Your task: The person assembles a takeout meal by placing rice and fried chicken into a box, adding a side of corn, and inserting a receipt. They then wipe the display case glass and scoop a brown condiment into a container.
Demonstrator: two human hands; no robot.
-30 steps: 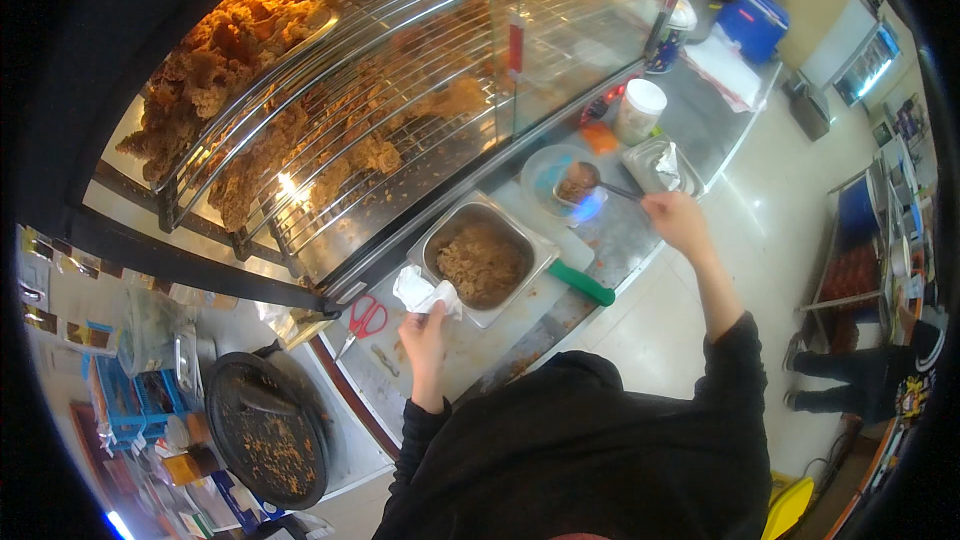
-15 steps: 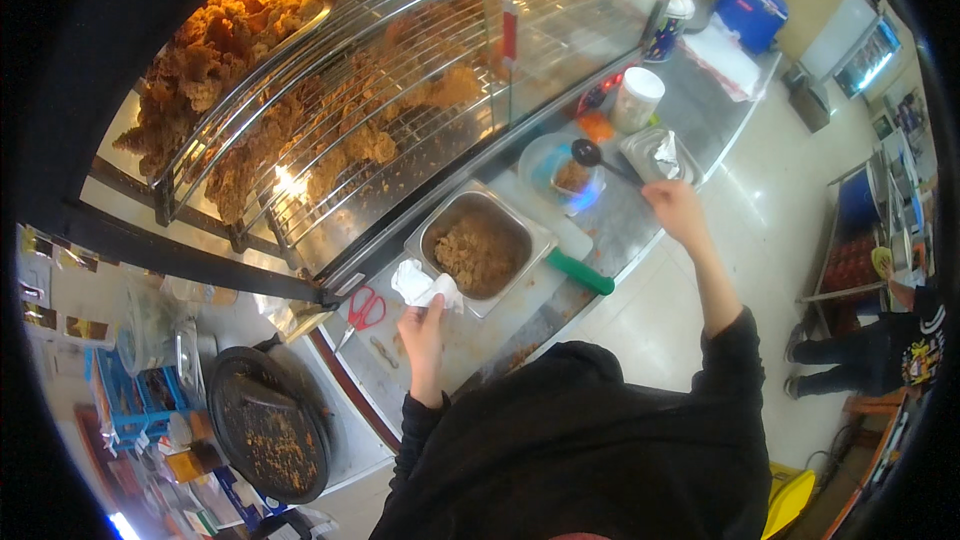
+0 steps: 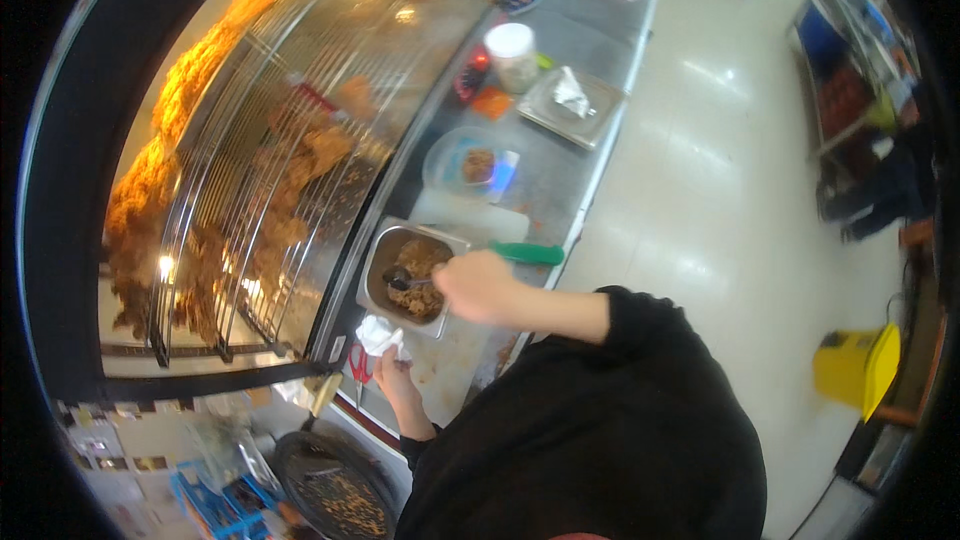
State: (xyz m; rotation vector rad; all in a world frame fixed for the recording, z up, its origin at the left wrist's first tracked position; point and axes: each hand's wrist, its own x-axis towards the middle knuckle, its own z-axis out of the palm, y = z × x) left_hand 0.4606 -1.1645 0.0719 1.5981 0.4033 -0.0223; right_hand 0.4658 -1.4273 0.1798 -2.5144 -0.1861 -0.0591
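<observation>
My right hand (image 3: 478,287) is closed round the handle of a dark ladle (image 3: 397,278). Its bowl rests inside a deep steel pan (image 3: 455,240), among brown, shredded-looking food (image 3: 420,258). Just in front of the pan, my left hand (image 3: 393,372) pinches a crumpled white tissue or cloth (image 3: 378,334). Red-handled scissors (image 3: 358,362) lie beside that hand. Beyond the pan, a clear round dish (image 3: 438,162) holds a small portion of brown food (image 3: 478,166); a blue glow shows at its side. A green handle (image 3: 530,253) lies to the pan's right, on a white board (image 3: 475,222).
A glass warming cabinet with wire racks (image 3: 290,170) of fried food lines the left. Farther back stand a white-lidded tub (image 3: 512,55) and a steel tray (image 3: 600,120) holding crumpled foil. A black round pan (image 3: 340,490) is at lower left. A person (image 3: 890,180) stands far right.
My right hand has brought the ladle from above the clear dish into the steel pan. The left hand still holds the white tissue or cloth. The view has turned.
</observation>
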